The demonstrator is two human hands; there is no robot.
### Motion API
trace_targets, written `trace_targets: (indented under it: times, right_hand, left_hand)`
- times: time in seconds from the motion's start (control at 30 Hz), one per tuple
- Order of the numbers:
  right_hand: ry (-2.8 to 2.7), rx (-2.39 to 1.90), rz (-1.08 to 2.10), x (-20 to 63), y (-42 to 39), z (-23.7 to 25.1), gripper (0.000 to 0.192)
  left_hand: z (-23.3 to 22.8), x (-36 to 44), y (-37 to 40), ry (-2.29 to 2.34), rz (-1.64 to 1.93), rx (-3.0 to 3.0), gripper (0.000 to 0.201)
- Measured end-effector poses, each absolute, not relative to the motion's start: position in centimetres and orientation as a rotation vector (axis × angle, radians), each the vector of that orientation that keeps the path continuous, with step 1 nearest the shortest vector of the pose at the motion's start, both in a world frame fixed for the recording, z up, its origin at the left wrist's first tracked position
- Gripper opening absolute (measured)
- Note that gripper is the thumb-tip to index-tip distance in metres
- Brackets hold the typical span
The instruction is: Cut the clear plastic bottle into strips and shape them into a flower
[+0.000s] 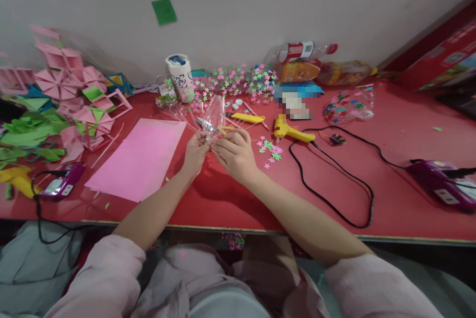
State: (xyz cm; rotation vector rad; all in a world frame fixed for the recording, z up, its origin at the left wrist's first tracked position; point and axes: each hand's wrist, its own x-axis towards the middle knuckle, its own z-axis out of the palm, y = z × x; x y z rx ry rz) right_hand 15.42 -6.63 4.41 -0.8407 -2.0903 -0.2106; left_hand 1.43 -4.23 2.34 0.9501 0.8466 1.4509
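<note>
Left hand (196, 150) and right hand (235, 153) pinch clear wrap (212, 112) (crinkled); red table (390, 179).

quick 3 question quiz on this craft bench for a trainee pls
1. True or false: both hands, left hand and right hand, meet at the clear wrap.
2. What lies left of the hands? A) pink sheet B) glue gun C) bottle
3. What colour is the table?

Key: 1 true; 2 A; 3 red
</note>
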Motion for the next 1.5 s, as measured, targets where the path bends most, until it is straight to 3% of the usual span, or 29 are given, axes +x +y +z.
trace_targets:
  times: [0.2, 0.53, 0.83, 1.0, 1.23, 1.5]
  right_hand:
    - [-2.012, -0.873, -0.276, 16.6, -7.0, 6.1, 0.019]
    - [-1.648, -0.783, -0.065, 17.5, -6.7, 6.8, 0.022]
    - [-1.842, -0.557, -0.41, 16.6, -7.7, 6.8, 0.018]
    - [-1.853, -0.649, -0.394, 16.2, -7.9, 6.4, 0.017]
    - [-1.736, -0.961, -0.233, 16.6, -7.5, 6.8, 0.042]
    - [-1.869, -0.939, -0.149, 16.2, -6.9, 6.0, 0.013]
  left_hand:
    - [2.9, 1.1, -3.9, 0.763, 1.477, 0.998, 0.037]
    - [2.5, -0.4, -2.2, 0.76, 1.589, 1.021, 0.038]
    - [2.1, -0.3, -2.3, 0.801, 1.596, 1.007, 0.04]
    - [2.0, -0.2, -2.4, 0.806, 1.587, 1.033, 0.038]
    - [1.9, 0.1, -2.5, 0.857, 1.56, 1.073, 0.04]
    - [2.0, 0.1, -2.7, 0.809, 1.536, 1.066, 0.038]
